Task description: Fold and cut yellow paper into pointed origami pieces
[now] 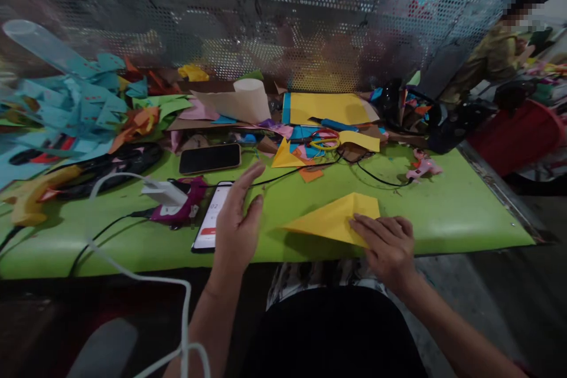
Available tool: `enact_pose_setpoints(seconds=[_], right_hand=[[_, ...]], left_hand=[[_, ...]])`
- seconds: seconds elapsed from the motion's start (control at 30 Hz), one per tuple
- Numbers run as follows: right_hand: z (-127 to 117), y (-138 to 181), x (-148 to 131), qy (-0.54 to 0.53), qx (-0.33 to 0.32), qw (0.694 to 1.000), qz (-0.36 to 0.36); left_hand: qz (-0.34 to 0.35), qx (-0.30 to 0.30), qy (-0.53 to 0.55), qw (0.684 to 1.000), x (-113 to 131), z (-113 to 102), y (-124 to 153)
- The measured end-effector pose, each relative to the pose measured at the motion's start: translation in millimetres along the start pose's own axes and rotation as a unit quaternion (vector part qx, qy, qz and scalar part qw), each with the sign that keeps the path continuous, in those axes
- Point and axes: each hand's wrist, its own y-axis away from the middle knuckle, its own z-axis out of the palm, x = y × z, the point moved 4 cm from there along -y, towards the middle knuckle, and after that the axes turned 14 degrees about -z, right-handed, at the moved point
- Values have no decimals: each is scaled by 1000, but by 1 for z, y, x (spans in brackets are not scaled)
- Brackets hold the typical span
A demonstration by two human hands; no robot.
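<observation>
A folded yellow paper (333, 217) lies near the front edge of the green table (447, 212). My right hand (388, 245) presses flat on the paper's right corner, fingers stretched out. My left hand (238, 220) hovers open to the left of the paper, fingers together and raised, just above a lit phone (211, 218) with a white screen. Neither hand grips anything.
A dark phone (209, 157) lies further back. A white charger (162, 192) with its cable, a magenta device (182, 204), a yellow glue gun (31, 198), scissors (324, 138), a pink toy (423, 166) and piles of coloured paper scraps (84, 103) crowd the back. Another person (500, 53) sits far right.
</observation>
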Motion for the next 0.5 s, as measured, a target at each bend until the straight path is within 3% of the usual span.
enact_pose_setpoints(seconds=[0.07,0.2,0.33,0.5], right_hand=[[8,1,-7,-15,-19,1000,0],[15,-2,-22,-33,-50,998,8],[11,-2,-29,-54,-36,998,-21],[8,9,-6,-66,-44,996,-38]], left_hand=[[43,-62,-95,993,13,10,20],[112,-221,-250,936,19,54,70],[111,-217,-292,925,0,73,82],[142,-229,-261,927,-11,65,65]])
